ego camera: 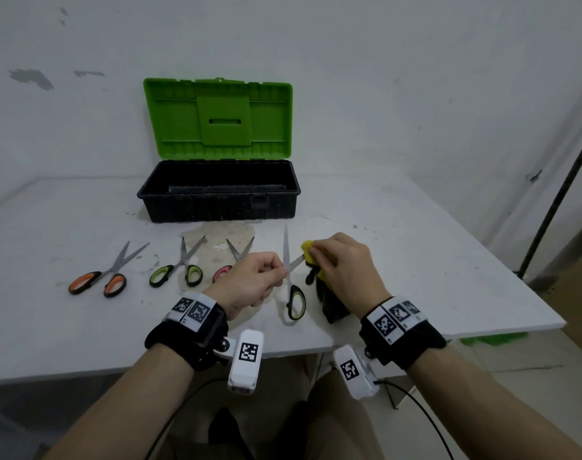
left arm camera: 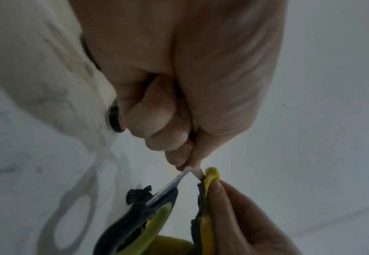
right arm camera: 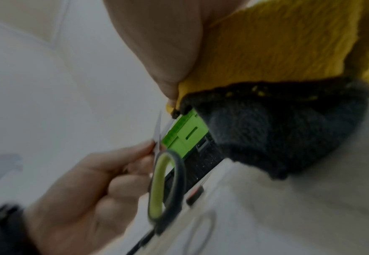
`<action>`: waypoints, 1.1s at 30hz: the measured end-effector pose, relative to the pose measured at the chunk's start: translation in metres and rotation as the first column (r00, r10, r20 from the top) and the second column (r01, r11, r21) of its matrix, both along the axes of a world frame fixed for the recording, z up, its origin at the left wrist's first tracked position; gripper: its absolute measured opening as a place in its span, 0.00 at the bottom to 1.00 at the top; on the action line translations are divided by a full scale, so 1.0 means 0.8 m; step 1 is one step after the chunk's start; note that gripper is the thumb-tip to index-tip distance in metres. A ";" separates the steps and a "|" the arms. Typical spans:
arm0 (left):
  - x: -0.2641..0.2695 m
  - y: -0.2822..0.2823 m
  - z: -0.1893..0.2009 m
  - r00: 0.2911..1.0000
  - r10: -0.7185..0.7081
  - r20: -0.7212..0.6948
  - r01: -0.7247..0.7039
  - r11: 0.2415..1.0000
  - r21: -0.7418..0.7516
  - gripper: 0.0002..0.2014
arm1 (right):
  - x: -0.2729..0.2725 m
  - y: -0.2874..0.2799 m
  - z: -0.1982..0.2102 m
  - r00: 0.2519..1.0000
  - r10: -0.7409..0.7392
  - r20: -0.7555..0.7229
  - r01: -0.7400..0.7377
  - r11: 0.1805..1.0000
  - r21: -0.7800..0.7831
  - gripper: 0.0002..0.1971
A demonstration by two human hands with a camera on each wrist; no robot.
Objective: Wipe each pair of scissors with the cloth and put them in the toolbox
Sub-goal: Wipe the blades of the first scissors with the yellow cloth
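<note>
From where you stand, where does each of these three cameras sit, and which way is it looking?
Head: worn on the head, looking forward and down at the table, the open toolbox and the scissors lying in a row; both forearms show, with the left hand and right hand.
Left wrist: looks along the left hand, which pinches the held scissors by the blades.
Right wrist: looks along the right hand, which grips the cloth; the toolbox stands beyond.
Shared: all three show the held scissors against the cloth.
</note>
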State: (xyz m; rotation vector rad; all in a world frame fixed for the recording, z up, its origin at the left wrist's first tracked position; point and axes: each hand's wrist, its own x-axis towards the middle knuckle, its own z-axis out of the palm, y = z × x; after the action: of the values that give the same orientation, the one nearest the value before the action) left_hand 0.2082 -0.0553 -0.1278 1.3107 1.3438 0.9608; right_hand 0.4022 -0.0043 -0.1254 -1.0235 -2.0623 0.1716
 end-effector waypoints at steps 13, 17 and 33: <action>-0.002 0.005 0.020 0.890 0.018 -0.456 0.107 0.963 0.247 0.09 | -0.015 -0.022 0.005 0.996 0.056 0.064 -0.055 0.998 -0.014 0.07; -0.008 0.003 0.012 0.861 0.016 -0.508 0.105 0.972 0.209 0.10 | 0.002 0.003 0.006 0.995 -0.085 0.056 0.090 0.993 -0.083 0.11; -0.013 0.001 0.007 0.997 -0.039 0.069 0.044 0.997 -0.070 0.05 | 0.013 0.000 -0.004 0.999 -0.033 -0.026 0.033 0.999 -0.003 0.07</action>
State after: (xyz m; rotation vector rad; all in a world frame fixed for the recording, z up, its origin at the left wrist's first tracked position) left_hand 0.1976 -0.0549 -0.1225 1.2369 1.2831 0.9119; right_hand 0.4124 -0.0044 -0.1288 -1.0511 -2.0208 0.1698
